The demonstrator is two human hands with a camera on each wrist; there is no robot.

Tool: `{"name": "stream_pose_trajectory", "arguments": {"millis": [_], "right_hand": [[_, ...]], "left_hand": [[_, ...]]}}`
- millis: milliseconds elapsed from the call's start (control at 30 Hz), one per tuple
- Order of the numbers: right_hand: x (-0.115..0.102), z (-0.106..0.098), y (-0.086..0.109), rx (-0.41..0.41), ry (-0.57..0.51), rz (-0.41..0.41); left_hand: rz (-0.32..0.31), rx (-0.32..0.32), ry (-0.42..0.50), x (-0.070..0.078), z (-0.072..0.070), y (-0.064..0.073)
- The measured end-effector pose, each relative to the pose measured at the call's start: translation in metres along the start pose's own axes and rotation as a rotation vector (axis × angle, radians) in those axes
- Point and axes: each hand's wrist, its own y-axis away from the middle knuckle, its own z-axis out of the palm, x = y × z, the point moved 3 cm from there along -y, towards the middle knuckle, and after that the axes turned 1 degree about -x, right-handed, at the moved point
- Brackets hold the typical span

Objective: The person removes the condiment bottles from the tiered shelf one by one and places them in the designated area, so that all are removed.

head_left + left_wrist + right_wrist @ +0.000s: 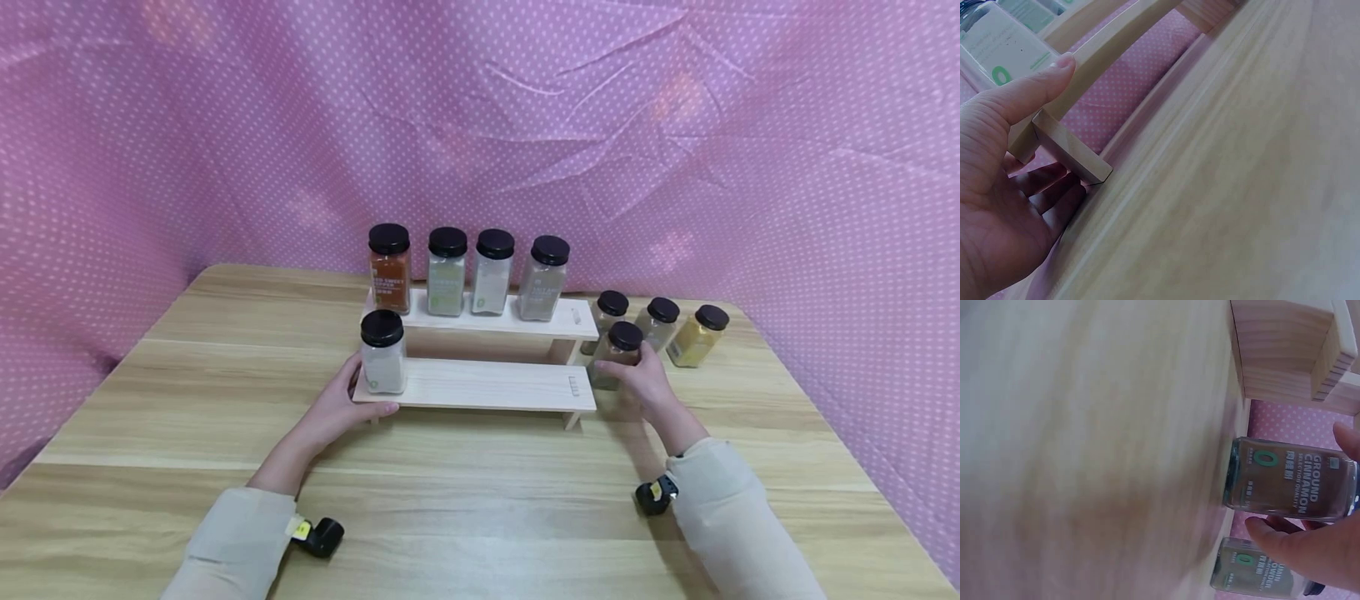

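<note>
A two-step wooden spice rack (480, 385) stands on the table. My left hand (339, 408) grips the left end of its lower step, thumb along the front edge and fingers beneath, beside a leg (1072, 150). A white-filled spice jar (384, 367) with a black lid stands on that step, right by this hand. To the right of the rack, my right hand (651, 382) holds a jar of ground cinnamon (1291, 481) between thumb and fingers. The jar is upright, its base close to the tabletop. Its label shows in the right wrist view.
On the upper step stand a red sweet pepper jar (390, 279), a pale green jar (446, 283), a white jar (492, 283) and a greyish jar (543, 287). Behind the right hand are several more jars, including a yellow one (693, 342). A pink dotted cloth (480, 125) hangs behind the table.
</note>
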Motion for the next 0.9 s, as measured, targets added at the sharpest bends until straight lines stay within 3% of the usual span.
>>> {"name": "stream_pose_trajectory", "arguments": {"millis": [67,233,300,500,900], "right_hand": [[0.012,-0.004,-0.009,-0.011,-0.027,-0.039],[0.005,-0.012,-0.007,-0.009,-0.044,-0.067],[-0.015,-0.011,0.006,-0.006,-0.021,-0.039],[-0.039,-0.014,0.020,-0.032,-0.040,0.020],[-0.062,-0.023,0.028,-0.043,-0.024,-0.044]], "left_hand": [[-0.002,-0.001,0.000,0.000,0.000,0.000],[-0.001,0.001,-0.004,0.000,0.001,0.000],[-0.003,0.002,-0.006,0.000,0.001,0.000],[-0.012,0.004,-0.013,0.000,0.000,0.000],[-0.003,0.002,0.000,0.000,0.000,0.000]]}}
